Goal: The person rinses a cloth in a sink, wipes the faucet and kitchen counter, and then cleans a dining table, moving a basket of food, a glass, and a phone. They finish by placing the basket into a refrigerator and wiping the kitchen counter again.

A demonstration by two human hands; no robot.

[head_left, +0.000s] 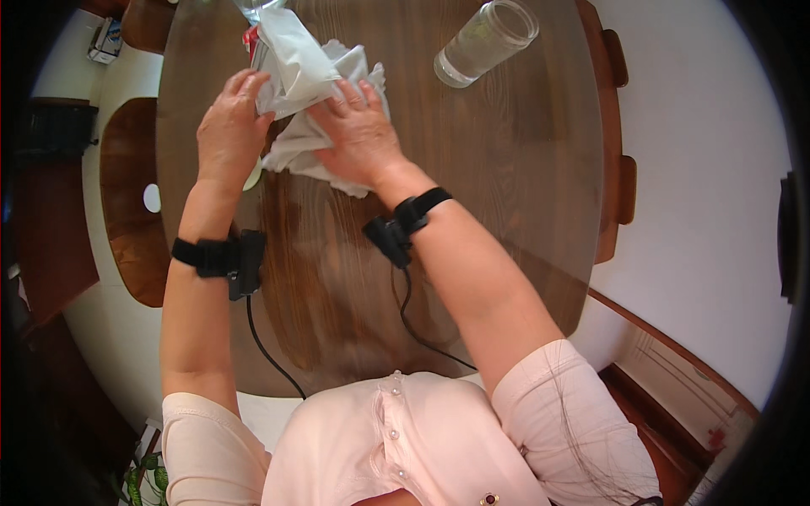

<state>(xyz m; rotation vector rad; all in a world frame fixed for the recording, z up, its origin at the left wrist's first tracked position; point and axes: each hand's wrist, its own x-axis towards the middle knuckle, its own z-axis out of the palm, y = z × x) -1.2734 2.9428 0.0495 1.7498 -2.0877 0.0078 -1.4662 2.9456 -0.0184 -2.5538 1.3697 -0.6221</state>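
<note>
My left hand (232, 126) is curled at the left edge of a white soft packet (295, 59), its fingers and thumb gripping that side. The packet has a smooth pale surface and a bit of red (251, 38) at its upper left. Beneath and beside it lies a crumpled white cloth (302, 143) with a frilled edge. My right hand (359, 135) lies on this cloth with fingers stretched and slightly apart, fingertips at the packet's lower right edge. A small pale green round thing (253, 174) is mostly hidden beside my left wrist.
A clear glass jar (485, 44) is at the far right of the dark wooden table (498, 202). Another clear vessel (257, 7) is cut off at the top. Wooden chairs (131, 202) line the table. Black cables (270, 354) run from both wrist straps toward me.
</note>
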